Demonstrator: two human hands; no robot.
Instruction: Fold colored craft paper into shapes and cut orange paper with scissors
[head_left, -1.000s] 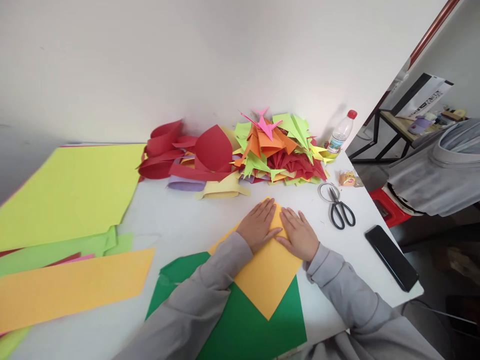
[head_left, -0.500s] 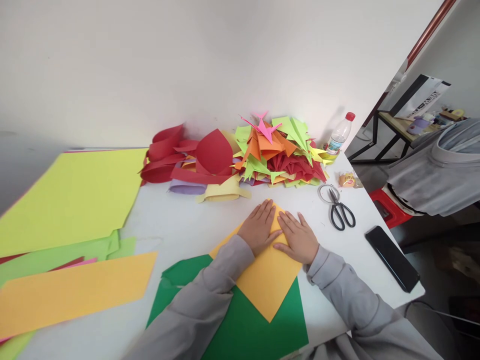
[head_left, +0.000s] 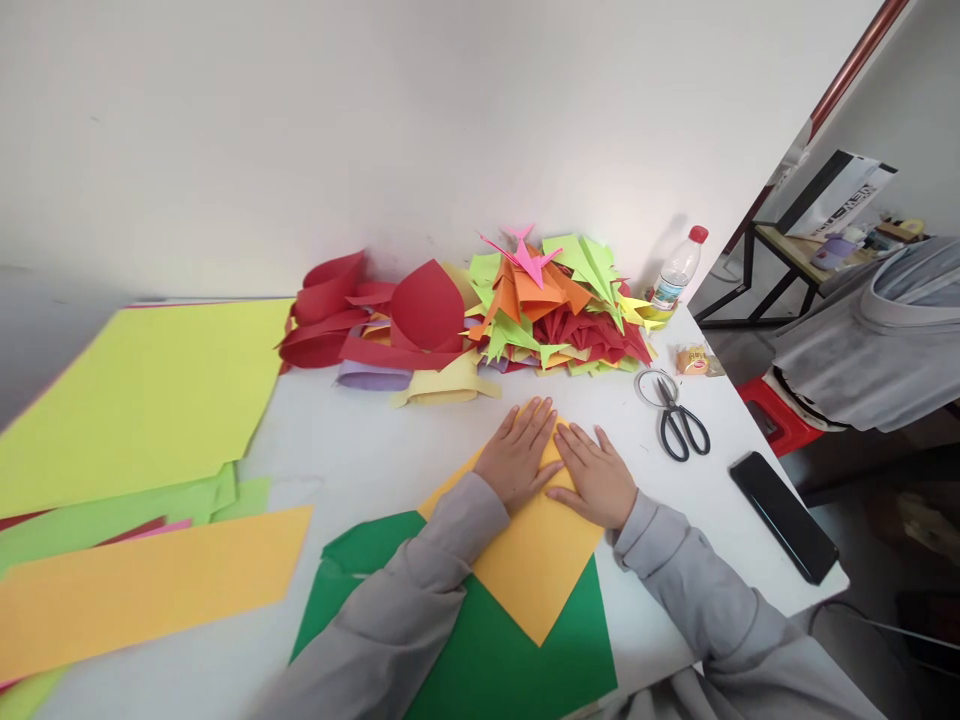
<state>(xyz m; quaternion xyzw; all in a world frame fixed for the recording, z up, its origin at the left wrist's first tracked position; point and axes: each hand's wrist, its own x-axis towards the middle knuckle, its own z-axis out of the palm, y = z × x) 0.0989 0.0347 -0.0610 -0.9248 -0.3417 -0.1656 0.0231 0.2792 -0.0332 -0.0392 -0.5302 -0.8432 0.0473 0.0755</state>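
A sheet of orange-yellow paper (head_left: 536, 570) lies cornerwise on the table, one corner pointing toward me. Both hands rest flat near its far corner. My left hand (head_left: 519, 455) is open, palm down, its fingers pointing away from me and its thumb to the right. Just beside it, my right hand (head_left: 598, 472) also lies open on the paper, fingertips angled inward. The two hands are close together, with a thin strip of paper showing between them. Partly under the orange-yellow sheet is green paper (head_left: 517, 665); my left forearm covers part of it.
Along the wall sit red paper loops (head_left: 427, 305) and a heap of folded paper shapes (head_left: 540, 300). A bottle (head_left: 679, 268), scissors (head_left: 679, 420), a wrapped snack (head_left: 691, 360) and a black phone (head_left: 784, 515) are on the right. Yellow-green sheets (head_left: 150, 390) and an orange strip (head_left: 157, 585) lie left.
My left hand's fingers have shifted slightly, spreading a bit more and sitting nearer the right hand. The right hand and the paper look unchanged.
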